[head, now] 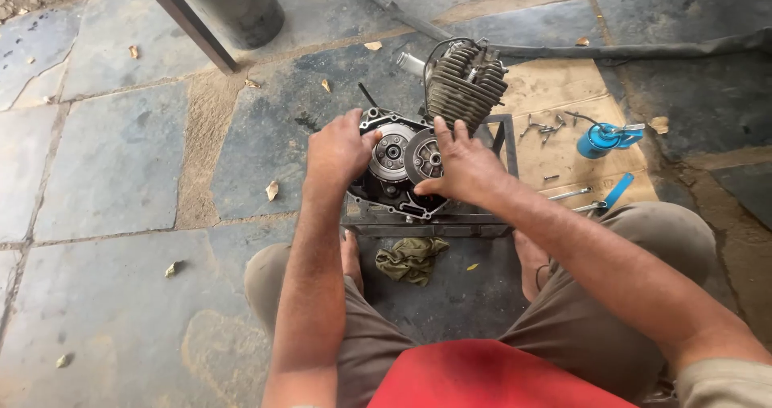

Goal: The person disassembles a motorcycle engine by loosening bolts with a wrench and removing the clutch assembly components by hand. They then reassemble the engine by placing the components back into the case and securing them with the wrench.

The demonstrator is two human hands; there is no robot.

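At centre frame, a small motorcycle engine (pixel 418 147) is held upright in a dark metal stand (pixel 505 147) on the stone floor (pixel 121 167), its side cover off and its finned cylinder (pixel 465 86) tilted toward the upper right.

Item, clutch assembly (pixel 392 152): round, silver, seated in the open crankcase at left of centre. The left hand (pixel 339 152) is laid against its left edge, fingers curled and partly closed; whether it actually grips anything cannot be told.

Item, round gear-like disc (pixel 426 160): just beside the clutch assembly, to its right. The right hand (pixel 462 165) is spread across it, fingers splayed, thumb hooked under its lower edge; it is pressed or steadied rather than enclosed.

Item, olive rag (pixel 412 259): crumpled on the floor below the stand, between the bare feet.

Item, blue oil can (pixel 603 139), with loose bolts (pixel 545 128) and spanners (pixel 575 195): on cardboard at right of frame, well apart from the hands.

Risk, as judged: the disc could be tipped or dropped from an open-palmed hold; grit and dry leaves from the floor could be carried into the exposed case; small fasteners could be scattered off the cardboard.
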